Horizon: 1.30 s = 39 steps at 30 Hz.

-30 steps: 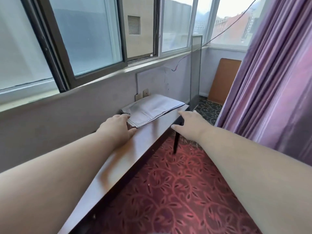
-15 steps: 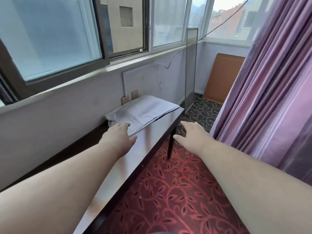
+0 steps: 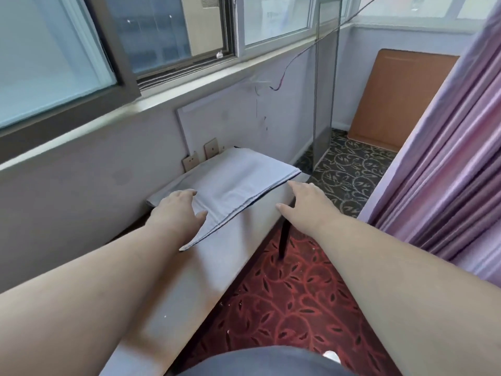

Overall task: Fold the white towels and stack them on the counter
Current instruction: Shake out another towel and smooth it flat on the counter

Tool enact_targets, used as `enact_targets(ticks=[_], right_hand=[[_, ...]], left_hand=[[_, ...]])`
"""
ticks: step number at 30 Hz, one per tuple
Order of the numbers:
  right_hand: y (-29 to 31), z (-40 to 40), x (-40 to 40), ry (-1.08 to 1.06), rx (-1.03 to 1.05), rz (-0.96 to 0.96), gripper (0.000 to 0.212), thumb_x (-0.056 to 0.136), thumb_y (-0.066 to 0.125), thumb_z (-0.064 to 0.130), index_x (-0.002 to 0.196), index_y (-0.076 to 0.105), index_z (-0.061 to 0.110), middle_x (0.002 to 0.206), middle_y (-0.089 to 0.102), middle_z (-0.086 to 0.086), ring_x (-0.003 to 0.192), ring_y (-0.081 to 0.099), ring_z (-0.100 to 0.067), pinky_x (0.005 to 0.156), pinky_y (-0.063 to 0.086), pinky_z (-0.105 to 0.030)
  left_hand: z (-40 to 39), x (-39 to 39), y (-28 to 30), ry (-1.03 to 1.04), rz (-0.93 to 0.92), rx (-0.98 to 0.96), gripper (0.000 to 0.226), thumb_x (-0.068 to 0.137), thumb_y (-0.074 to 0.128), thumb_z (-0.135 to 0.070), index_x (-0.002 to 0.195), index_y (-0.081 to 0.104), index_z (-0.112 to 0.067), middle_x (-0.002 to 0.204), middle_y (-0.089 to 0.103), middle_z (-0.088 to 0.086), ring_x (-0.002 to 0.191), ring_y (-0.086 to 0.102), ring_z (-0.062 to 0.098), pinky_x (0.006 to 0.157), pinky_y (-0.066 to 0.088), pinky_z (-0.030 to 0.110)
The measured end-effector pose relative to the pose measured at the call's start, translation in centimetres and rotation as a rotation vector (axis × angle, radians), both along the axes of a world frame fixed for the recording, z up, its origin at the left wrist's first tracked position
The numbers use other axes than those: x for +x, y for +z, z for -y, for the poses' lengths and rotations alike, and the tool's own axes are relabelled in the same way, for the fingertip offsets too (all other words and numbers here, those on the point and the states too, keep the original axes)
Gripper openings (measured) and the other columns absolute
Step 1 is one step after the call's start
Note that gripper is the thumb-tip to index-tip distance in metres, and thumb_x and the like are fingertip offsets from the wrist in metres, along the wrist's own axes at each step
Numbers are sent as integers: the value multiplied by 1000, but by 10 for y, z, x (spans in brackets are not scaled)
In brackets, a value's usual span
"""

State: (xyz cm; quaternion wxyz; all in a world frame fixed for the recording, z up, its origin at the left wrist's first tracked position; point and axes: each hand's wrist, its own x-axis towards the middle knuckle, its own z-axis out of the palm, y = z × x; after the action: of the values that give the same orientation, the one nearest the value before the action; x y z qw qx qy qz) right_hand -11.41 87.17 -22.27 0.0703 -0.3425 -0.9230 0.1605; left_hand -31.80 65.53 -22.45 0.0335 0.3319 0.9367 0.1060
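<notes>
Since the earlier frame both hands have come forward onto the towel stack: the left hand (image 3: 177, 210), then short of the cloth, now lies on its near left part, and the right hand (image 3: 305, 198) has moved from over the carpet to the counter's outer edge, its fingertips at the stack's right border.

The folded white towels (image 3: 233, 183) lie flat at the far end of the counter (image 3: 211, 270), at about 12 o'clock from the person, with one corner pointing back toward 6 o'clock. The left hand rests on them with fingers loosely extended, gripping nothing. The right hand is spread and relaxed, thumb out; whether its fingertips touch the cloth or only the counter I cannot tell.

Behind the stack, at 11 o'clock, two small tan wall plates (image 3: 202, 154) sit against a pale board on the wall. A window (image 3: 113, 47) with a dark frame runs above. At 1 o'clock a tall grey panel (image 3: 325, 85) stands upright, and a thin wire (image 3: 287, 65) droops from it. A brown board (image 3: 398, 101) leans in the far corner at 2 o'clock, and a purple curtain (image 3: 455, 164) hangs at 3 o'clock. Red patterned carpet (image 3: 292, 302) lies beneath the counter's edge, where a dark counter leg (image 3: 284, 240) stands below the right hand.

No writing or labels can be read.
</notes>
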Motion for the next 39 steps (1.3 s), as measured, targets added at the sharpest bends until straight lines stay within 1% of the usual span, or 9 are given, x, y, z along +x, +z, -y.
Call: enact_targets(ticks=[3,6,10,15,19,23,28,34,39], right_hand=[[-6,-46,-31,95,-11,-3,76,90,57,56,152,33,20,153,40,-6,144,28,-26,116,28,-48],[-7,-93,-61,217,-16,38,76,91,57,55,153,32,20,155,38,-3,146,26,-24,118,25,-44],[-10,-142,-97,327,2,106,76,91,54,58,154,30,22,157,36,1,149,22,-22,119,25,-44],[-29,-163,-141,466,-8,198,75,93,53,56,155,28,22,158,33,-1,148,19,-24,118,24,-46],[-45,-163,-182,532,-5,262,76,94,52,57,156,23,24,160,27,-1,150,13,-24,119,22,-46],[-53,-162,-230,536,4,299,78,94,49,59,158,16,27,164,18,-2,152,6,-26,121,18,-46],[-61,-167,-277,505,-24,310,79,94,48,60,158,16,26,164,17,-3,152,4,-26,121,17,-47],[-70,-187,-318,504,-60,365,78,95,48,59,158,15,27,165,14,-2,153,0,-25,122,14,-47],[-80,-210,-363,552,-73,407,76,95,50,57,158,18,26,164,16,-2,152,3,-24,121,17,-47]], left_hand=[[-28,-12,-5,97,8,10,64,90,53,-50,147,36,-27,150,40,-1,135,40,22,105,40,42],[-53,-16,-10,202,21,20,64,91,52,-51,147,35,-27,150,40,0,135,41,23,105,41,43],[-76,-11,-22,338,49,11,65,90,52,-52,148,34,-28,152,38,-2,138,37,21,109,36,43],[-82,-7,-46,460,83,-9,66,89,55,-53,147,36,-28,150,40,-1,135,40,24,106,37,42],[-76,-36,-58,533,122,-68,66,89,53,-54,147,35,-29,151,38,-2,135,39,25,105,37,42],[-79,-82,-65,513,137,-62,65,89,55,-52,146,37,-27,148,41,-1,132,42,24,103,41,42],[-95,-136,-69,449,153,-92,69,91,54,-50,150,31,-23,152,37,1,137,37,24,108,37,42],[-117,-176,-75,416,185,-99,69,91,53,-50,150,29,-23,155,33,1,141,32,23,111,33,41],[-139,-203,-87,424,206,-141,67,92,53,-48,150,30,-23,154,33,1,139,33,24,110,33,41]])
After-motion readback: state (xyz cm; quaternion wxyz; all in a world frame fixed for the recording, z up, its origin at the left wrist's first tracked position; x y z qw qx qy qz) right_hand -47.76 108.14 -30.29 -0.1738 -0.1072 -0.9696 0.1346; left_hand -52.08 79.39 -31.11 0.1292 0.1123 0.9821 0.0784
